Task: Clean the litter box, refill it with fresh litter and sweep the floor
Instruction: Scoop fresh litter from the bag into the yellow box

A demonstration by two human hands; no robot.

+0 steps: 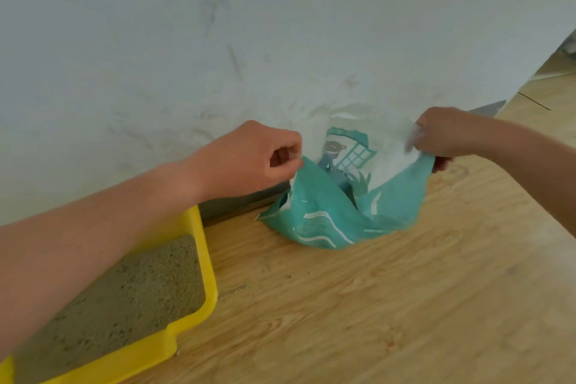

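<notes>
Holding the litter bag's mouth, right of the yellow litter box (199, 262)

Left hand (249, 159) and right hand (442, 134) each pinch the teal litter bag (330, 215); better to keep both top corners level when lifting

litter box (209, 274) cropped bottom-left, bag (327, 221) contents hidden

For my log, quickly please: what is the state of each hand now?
Left hand: closed, pinching the left top edge of the teal litter bag.
Right hand: closed, gripping the bag's right top edge.
</notes>
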